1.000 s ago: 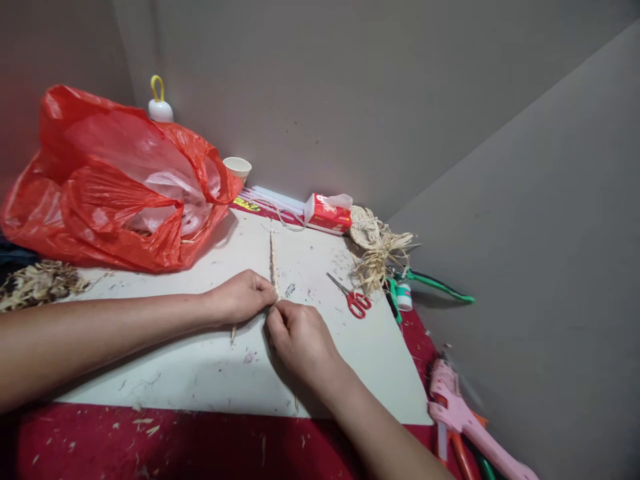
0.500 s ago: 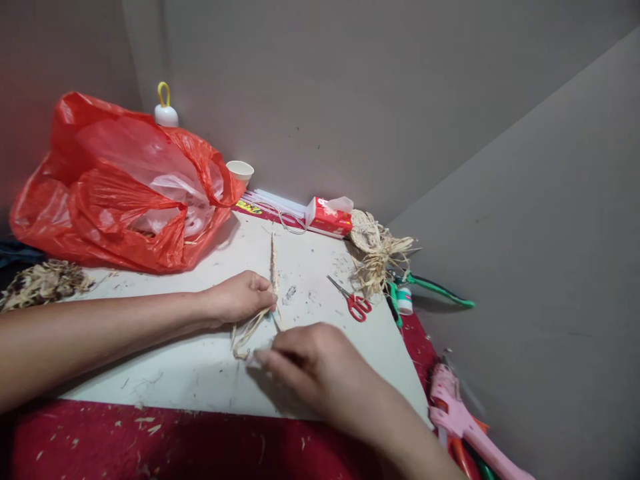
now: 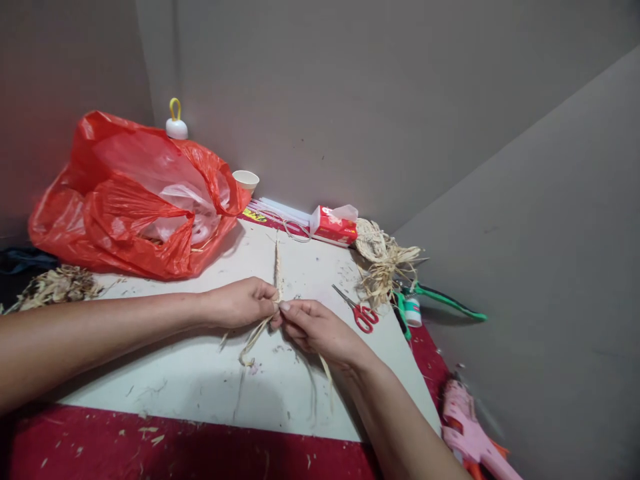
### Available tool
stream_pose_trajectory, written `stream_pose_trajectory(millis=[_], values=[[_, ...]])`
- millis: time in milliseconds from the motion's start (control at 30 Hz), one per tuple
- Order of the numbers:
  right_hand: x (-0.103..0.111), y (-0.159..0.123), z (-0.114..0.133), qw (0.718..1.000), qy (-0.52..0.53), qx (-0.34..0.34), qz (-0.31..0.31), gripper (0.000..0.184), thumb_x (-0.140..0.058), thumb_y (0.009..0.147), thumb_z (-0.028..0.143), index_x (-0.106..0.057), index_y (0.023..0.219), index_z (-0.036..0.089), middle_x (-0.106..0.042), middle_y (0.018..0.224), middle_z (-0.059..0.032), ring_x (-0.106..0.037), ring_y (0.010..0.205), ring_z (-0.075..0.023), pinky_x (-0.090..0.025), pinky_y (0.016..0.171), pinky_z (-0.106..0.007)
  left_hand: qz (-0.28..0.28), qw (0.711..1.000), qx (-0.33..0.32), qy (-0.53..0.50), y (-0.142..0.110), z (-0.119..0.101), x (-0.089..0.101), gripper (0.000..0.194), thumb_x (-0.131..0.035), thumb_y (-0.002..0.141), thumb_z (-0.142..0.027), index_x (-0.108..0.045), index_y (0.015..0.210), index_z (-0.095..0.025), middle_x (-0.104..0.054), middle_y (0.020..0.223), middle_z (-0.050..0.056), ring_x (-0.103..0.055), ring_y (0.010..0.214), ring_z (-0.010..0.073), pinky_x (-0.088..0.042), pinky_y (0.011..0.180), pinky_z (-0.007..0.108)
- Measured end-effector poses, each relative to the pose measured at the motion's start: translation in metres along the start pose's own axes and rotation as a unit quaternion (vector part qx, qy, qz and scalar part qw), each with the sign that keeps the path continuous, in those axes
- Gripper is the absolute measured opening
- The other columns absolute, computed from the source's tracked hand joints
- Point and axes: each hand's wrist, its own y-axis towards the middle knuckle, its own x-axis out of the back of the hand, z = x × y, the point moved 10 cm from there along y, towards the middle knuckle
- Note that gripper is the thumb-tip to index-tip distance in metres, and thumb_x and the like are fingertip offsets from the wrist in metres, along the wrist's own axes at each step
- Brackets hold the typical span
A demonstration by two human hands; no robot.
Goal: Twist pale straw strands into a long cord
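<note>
A narrow straw braid (image 3: 278,265) runs away from me over the white board (image 3: 165,387). My left hand (image 3: 247,303) is closed in a pinch on the near end of the braid. Fingertips touching it, my right hand (image 3: 315,327) pinches a pale straw strand (image 3: 326,373) whose tail hangs out below the palm. Other loose straw strands (image 3: 253,343) droop beneath my left hand onto the board. The exact crossing of the strands between the fingertips is hidden.
Red-handled scissors (image 3: 357,310) lie right of my hands. Behind are a red plastic bag (image 3: 115,220), a paper cup (image 3: 246,180), a tissue pack (image 3: 334,225) and a coiled straw braid (image 3: 373,240). Green-handled pliers (image 3: 445,300) and a pink glue gun (image 3: 465,420) lie at right.
My right hand has moved up from below to meet my left hand at the braid's end. The left hand keeps its grip. The whole view has shifted slightly.
</note>
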Motion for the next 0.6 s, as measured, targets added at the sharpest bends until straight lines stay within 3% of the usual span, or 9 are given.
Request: stream_pose_trajectory(millis=[167, 333, 467, 600], values=[[-0.001, 0.004, -0.003, 1.0, 0.025, -0.012, 0.008, 0.033, -0.052, 0.081, 0.037, -0.044, 0.056, 0.017, -0.026, 0.042, 0.01, -0.015, 0.036, -0.0041, -0.011, 0.034, -0.019, 0.0, 0.992, -0.008, 0.13, -0.001, -0.007, 0.003, 0.019, -0.043, 0.082, -0.025, -0.049, 0.067, -0.016, -0.04, 0.058, -0.005, -0.035, 0.053, 0.0076, -0.027, 0.05, 0.019], [0.003, 0.008, -0.004, 0.997, 0.023, 0.002, -0.071, 0.024, -0.05, 0.073, 0.025, -0.05, 0.051, 0.016, -0.031, 0.037, 0.0086, -0.02, 0.033, -0.0034, -0.013, 0.034, -0.019, -0.026, 0.975, 0.013, 0.219, -0.003, -0.012, 0.005, 0.017, -0.042, 0.077, -0.019, -0.049, 0.062, -0.016, -0.042, 0.055, -0.005, -0.037, 0.053, 0.0084, -0.027, 0.05, 0.02], [0.005, 0.007, -0.007, 0.992, 0.028, -0.002, -0.12, 0.02, -0.049, 0.068, 0.024, -0.051, 0.051, 0.016, -0.031, 0.035, 0.0092, -0.02, 0.031, -0.0037, -0.011, 0.032, -0.02, -0.035, 0.968, 0.061, 0.239, -0.004, -0.011, 0.006, 0.014, -0.045, 0.072, -0.018, -0.052, 0.06, -0.016, -0.046, 0.051, -0.004, -0.039, 0.049, 0.0089, -0.029, 0.048, 0.02], [0.004, 0.004, -0.007, 0.989, 0.056, 0.0, -0.136, 0.027, -0.05, 0.068, 0.026, -0.038, 0.045, 0.019, -0.031, 0.035, 0.0092, -0.021, 0.03, -0.0031, -0.009, 0.031, -0.019, 0.023, 0.971, 0.147, 0.19, -0.009, -0.002, -0.007, 0.016, -0.041, 0.073, -0.019, -0.05, 0.059, -0.016, -0.052, 0.051, -0.001, -0.043, 0.039, 0.0101, -0.032, 0.041, 0.021]])
